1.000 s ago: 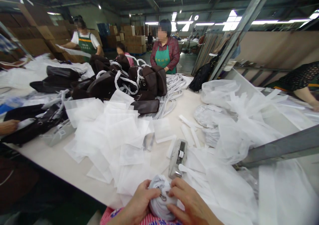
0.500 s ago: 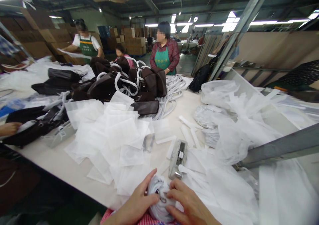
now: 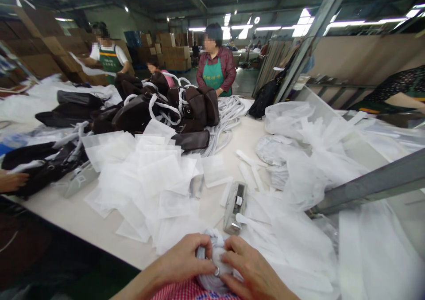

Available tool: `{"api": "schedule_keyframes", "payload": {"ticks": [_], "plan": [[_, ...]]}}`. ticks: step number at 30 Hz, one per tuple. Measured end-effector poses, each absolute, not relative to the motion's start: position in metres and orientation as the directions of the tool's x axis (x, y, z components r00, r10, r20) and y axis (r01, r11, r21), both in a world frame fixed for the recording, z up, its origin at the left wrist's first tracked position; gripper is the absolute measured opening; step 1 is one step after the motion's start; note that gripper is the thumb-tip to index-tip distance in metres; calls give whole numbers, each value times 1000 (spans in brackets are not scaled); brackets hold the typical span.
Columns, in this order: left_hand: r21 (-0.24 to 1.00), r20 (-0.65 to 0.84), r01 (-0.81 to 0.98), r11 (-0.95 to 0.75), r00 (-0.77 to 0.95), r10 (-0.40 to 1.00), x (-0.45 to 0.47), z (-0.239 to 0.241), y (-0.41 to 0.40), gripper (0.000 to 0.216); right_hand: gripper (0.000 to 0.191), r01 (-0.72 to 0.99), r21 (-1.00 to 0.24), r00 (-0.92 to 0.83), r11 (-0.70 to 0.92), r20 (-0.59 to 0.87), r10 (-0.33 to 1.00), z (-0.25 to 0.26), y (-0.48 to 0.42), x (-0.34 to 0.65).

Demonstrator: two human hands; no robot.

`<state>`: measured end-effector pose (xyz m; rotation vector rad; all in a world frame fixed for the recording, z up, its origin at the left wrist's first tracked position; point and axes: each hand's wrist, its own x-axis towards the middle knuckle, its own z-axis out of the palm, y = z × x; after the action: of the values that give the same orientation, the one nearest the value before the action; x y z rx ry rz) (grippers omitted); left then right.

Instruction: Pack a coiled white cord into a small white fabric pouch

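Observation:
At the table's near edge, a whitish coiled bundle (image 3: 217, 256) with a small metal ring on it sits between both hands, above red checked cloth. My left hand (image 3: 191, 258) is closed round its left side, fingers bent over the top and thumb by the ring. My right hand (image 3: 247, 264) grips the opposite side with curled fingers. What the bundle is wrapped round is hidden. Just beyond the hands lies a grey tape dispenser (image 3: 235, 207). Thin white sheets (image 3: 149, 171) are spread to its left.
Dark brown bags (image 3: 195, 105) with white-wrapped handles are piled farther back, beside long pale straps (image 3: 229, 118). Clear plastic bags and white sheeting (image 3: 292, 242) cover the right side, crossed by a metal bar (image 3: 375, 182). Co-workers stand beyond; another person's hand (image 3: 12, 181) is at far left.
My left hand's fingers have moved from stretched upward beside the bundle to bent over its top. My right hand stays on its side. The ring now shows lower, near the left thumb.

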<state>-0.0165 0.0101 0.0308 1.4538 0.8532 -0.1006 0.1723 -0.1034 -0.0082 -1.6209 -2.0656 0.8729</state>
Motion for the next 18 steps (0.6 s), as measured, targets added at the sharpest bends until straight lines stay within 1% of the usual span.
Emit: {"api": "schedule_keyframes", "payload": {"ticks": [3, 8, 11, 14, 18], "plan": [[801, -577, 591, 91, 723, 381, -17, 31, 14, 16, 14, 729, -667, -274, 152, -81, 958, -6, -102, 172], [788, -551, 615, -15, 717, 426, -16, 31, 16, 16, 15, 744, -648, -272, 163, -71, 960, -9, -102, 170], [793, -536, 606, -52, 737, 411, -13, 33, 17, 11, 21, 735, -651, -252, 189, -4, 968, -15, -104, 171], [774, -547, 627, -91, 734, 402, -9, 35, 17, 11, 28, 715, -660, -235, 231, 84, 968, -20, -106, 173], [739, -519, 644, -198, 731, 443, -7, 38, 13, 16, 28, 714, -658, -239, 238, 90, 967, -24, -106, 173]]}}
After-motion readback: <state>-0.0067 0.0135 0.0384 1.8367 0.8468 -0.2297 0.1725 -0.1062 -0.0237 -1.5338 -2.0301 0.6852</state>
